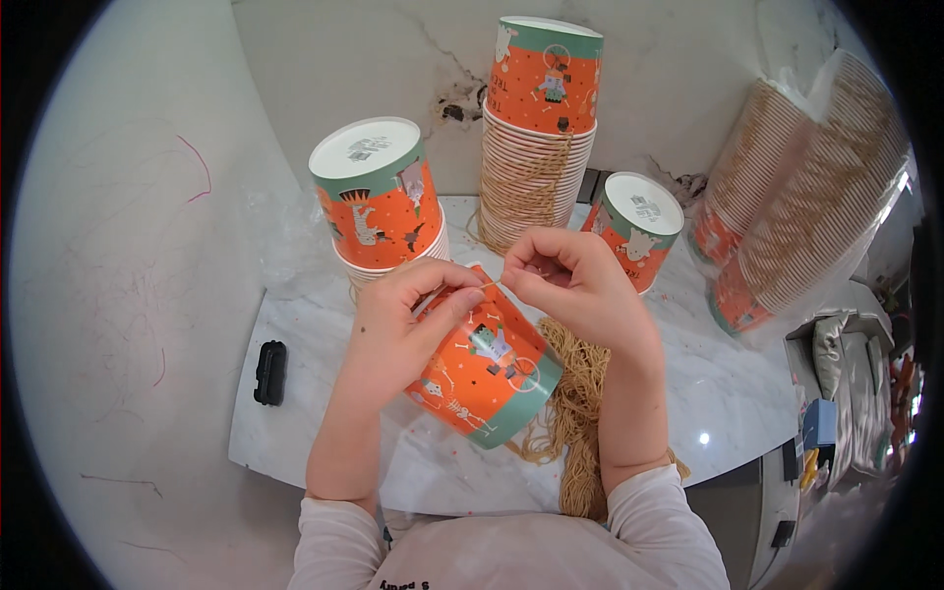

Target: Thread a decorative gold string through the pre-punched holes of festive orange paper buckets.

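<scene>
An orange paper bucket (489, 366) with a green band and cartoon figures is tilted in front of me, its green end toward my body. My left hand (393, 320) is closed at its upper rim, thumb and fingers pinching there. From that rim a thin tan cord (491, 283) runs across to my right hand (570, 280), whose thumb and forefinger are pinched on it. The inside of the bucket is turned away from view. Under my right forearm lies a loose hank of tan cord (580, 393), spilling toward the table's near edge.
On the marble table (344, 423), upside-down buckets stand in a tall stack (536, 157), a shorter left stack (379, 197) and a right one (637, 231). Bagged bucket stacks (806, 187) lean at the far right. A black case (270, 373) lies at the left.
</scene>
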Demonstrator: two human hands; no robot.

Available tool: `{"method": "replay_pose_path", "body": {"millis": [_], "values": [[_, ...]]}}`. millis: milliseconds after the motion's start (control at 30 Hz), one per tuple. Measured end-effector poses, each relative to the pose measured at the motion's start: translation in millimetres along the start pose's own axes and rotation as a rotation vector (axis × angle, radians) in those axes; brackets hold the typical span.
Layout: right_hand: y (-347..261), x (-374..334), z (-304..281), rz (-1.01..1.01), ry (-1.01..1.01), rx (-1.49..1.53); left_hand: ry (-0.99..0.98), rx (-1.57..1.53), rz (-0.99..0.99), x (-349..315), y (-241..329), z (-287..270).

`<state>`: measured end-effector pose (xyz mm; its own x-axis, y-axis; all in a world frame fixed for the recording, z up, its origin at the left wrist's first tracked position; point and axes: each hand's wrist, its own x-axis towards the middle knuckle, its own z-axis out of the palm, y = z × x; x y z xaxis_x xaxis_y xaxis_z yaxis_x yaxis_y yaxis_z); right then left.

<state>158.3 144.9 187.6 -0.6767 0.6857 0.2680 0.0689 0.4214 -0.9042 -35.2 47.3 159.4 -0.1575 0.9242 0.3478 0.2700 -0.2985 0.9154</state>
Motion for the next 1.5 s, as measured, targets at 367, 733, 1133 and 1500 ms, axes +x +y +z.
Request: {"method": "replay_pose_path", "body": {"millis": [367,733,1133,1500], "values": [[5.2,-0.8,7.1,-0.099,-0.038,-0.042,-0.011,0.075,0.013,1.2,-2.9,3.3],[7.7,-4.8,7.0,-0.261,0.108,-0.098,-0.030,0.074,-0.006,-1.8,8.2,5.6],[0.1,-8.3,4.0,-0.307,0.075,-0.194,-0.042,0.008,0.020,-4.7,10.2,7.2],[-0.2,-7.2,4.6,-0.246,0.224,-0.004,-0.070,-0.339,-0.002,-2.0,10.8,4.1]]}}
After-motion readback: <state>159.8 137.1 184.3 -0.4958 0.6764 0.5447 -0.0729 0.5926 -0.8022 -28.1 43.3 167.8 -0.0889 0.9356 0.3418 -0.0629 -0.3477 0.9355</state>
